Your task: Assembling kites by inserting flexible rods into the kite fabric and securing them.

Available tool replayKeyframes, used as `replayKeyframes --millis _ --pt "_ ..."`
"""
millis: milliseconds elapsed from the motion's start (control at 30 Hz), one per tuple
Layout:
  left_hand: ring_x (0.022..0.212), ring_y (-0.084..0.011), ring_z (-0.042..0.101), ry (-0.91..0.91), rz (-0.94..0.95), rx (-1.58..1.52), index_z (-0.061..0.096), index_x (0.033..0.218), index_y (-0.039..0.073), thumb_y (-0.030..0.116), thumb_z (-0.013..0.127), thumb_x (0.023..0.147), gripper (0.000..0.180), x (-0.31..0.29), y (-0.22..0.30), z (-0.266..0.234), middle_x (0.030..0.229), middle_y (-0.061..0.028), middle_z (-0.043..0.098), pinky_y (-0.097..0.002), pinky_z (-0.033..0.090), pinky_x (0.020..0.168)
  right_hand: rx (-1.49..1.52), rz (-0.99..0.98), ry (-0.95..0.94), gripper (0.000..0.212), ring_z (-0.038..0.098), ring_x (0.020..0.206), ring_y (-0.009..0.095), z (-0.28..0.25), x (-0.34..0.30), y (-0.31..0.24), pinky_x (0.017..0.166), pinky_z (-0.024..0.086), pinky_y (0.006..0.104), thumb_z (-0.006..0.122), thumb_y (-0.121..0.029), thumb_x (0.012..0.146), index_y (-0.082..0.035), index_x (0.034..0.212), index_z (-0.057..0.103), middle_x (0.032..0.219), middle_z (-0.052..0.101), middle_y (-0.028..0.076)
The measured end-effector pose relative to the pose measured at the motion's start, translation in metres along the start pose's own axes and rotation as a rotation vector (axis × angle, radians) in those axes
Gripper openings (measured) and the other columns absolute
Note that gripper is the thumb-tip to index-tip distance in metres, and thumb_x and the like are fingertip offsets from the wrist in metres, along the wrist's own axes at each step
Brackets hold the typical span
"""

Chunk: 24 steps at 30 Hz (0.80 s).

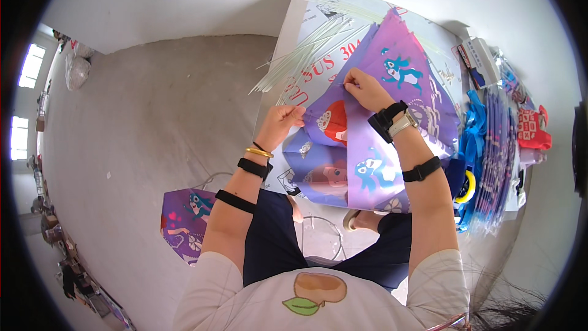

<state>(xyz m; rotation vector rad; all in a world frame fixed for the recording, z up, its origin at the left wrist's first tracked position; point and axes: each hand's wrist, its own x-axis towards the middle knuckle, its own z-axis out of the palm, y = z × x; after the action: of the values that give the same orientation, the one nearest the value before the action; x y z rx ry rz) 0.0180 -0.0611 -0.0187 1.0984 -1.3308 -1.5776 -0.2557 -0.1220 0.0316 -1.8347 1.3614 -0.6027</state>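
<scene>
A purple and pink kite sail (401,49) printed with blue cartoon creatures and a red-haired figure is spread over the table in front of me. Its lower part hangs toward my lap in folds. My left hand (283,124) is closed in a pinch at the sail's left edge. Further up the same edge, my right hand (365,91) pinches the cloth between thumb and fingers. Beyond my left hand, a loose bunch of thin pale rods (306,49) lies on the tabletop, some sticking out past its left edge.
On the right stand stacked purple kites in clear bags (497,153), blue straps (471,129), a yellow ring (467,187) and a red printed bag (534,127). A white box (481,58) sits at the back right. Another purple kite (187,217) is low on my left.
</scene>
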Motion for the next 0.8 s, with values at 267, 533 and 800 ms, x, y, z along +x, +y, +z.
replayKeyframes --millis 267,533,800 --pt "0.066 -0.0062 0.059 0.078 0.026 0.112 0.069 0.087 -0.003 0.02 0.07 0.089 0.023 -0.005 0.012 0.017 0.071 -0.0012 0.064 -0.0199 0.046 0.06 0.027 0.014 -0.003 0.015 0.062 0.082 0.028 0.0 -0.002 0.001 0.076 0.048 0.0359 0.057 -0.014 0.091 -0.001 0.098 0.054 0.086 0.063 0.015" --pt "0.069 -0.0024 0.053 0.037 0.061 0.121 0.067 0.088 0.001 0.018 0.072 0.087 0.018 -0.003 -0.01 0.01 0.074 0.0025 0.061 -0.0192 0.043 0.06 0.0 0.026 -0.018 0.015 0.062 0.082 0.028 0.001 0.001 0.002 0.076 0.048 0.0356 0.056 -0.015 0.091 -0.001 0.098 0.055 0.086 0.064 0.015" --pt "0.071 -0.006 0.057 0.123 -0.059 -0.022 0.067 0.09 0.0 0.028 0.065 0.093 0.029 -0.002 -0.02 0.012 0.075 0.0015 0.061 -0.0228 0.05 0.066 0.014 0.02 0.044 0.019 0.064 0.087 0.03 0.003 -0.004 0.002 0.078 0.049 0.0359 0.06 -0.015 0.089 -0.002 0.102 0.056 0.089 0.065 0.015"
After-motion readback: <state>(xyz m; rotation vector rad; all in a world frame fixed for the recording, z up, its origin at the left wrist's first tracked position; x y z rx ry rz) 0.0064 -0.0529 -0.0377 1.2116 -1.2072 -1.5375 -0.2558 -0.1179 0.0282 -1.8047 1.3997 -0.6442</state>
